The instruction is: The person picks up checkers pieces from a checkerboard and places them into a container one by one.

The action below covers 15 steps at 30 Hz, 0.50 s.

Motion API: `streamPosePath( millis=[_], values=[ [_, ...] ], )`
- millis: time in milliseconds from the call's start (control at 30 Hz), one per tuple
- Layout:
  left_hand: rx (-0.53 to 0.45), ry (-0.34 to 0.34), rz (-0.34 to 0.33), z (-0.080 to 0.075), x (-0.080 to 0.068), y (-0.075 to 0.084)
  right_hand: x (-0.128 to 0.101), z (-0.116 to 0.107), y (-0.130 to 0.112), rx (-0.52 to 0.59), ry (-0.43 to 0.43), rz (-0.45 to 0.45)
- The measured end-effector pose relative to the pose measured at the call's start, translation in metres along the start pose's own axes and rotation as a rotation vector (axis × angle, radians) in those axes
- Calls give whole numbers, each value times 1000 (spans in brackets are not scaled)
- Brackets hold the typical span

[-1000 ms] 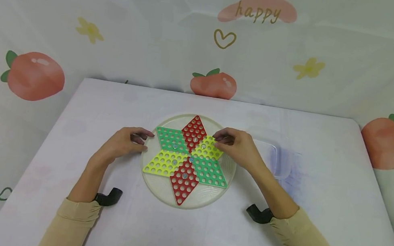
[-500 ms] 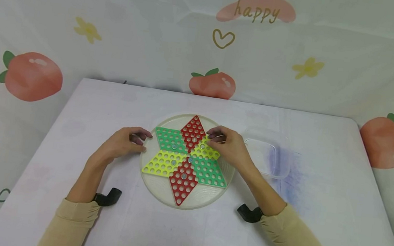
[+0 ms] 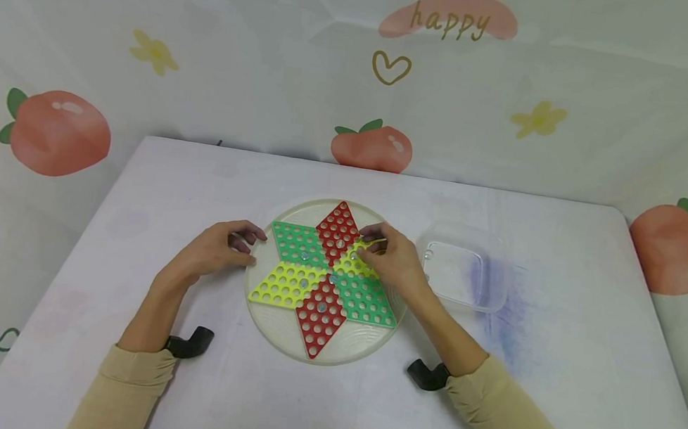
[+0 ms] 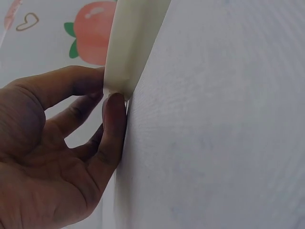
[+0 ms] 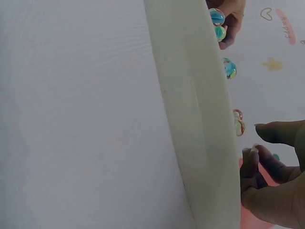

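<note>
A round Chinese checkers board [image 3: 267,326] with a red, green and yellow star of holes lies on the table. Several glass marbles sit in its holes, among them one in the lower red point [image 3: 322,307] and blue-tinted marbles [image 5: 229,68] in the right wrist view. My left hand [image 3: 215,249] rests at the board's left rim, thumb and fingertips touching its side [image 4: 126,62]. Over the upper right yellow section is my right hand [image 3: 396,259], its thumb and fingers apart. No marble shows between them in the right wrist view. Part of the yellow section is hidden beneath it.
A clear plastic container [image 3: 464,302] stands just right of the board, with a few marbles [image 3: 428,255] at its left side. The white table [image 3: 308,416] ends at a fruit-printed cloth [image 3: 285,59] behind.
My right hand has moved left and a little over the yellow section, and its fingertips have parted. More of the clear container shows. My left hand has stayed at the rim.
</note>
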State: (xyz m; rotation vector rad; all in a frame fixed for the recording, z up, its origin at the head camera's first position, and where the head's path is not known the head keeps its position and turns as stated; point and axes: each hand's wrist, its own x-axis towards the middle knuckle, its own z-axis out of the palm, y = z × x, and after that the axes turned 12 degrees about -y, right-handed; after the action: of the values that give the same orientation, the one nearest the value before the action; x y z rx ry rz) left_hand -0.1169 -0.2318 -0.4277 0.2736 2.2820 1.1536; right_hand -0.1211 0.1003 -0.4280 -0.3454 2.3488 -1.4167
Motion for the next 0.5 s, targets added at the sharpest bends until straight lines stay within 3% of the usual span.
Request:
streamPosePath(
  millis=[233,500],
  values=[
    [-6,-8,13,1,2,0,1,2,3,-54,-2,46],
    [-33,33,-13,1,4,-2,2,0,2,-121,-23,59]
  ],
)
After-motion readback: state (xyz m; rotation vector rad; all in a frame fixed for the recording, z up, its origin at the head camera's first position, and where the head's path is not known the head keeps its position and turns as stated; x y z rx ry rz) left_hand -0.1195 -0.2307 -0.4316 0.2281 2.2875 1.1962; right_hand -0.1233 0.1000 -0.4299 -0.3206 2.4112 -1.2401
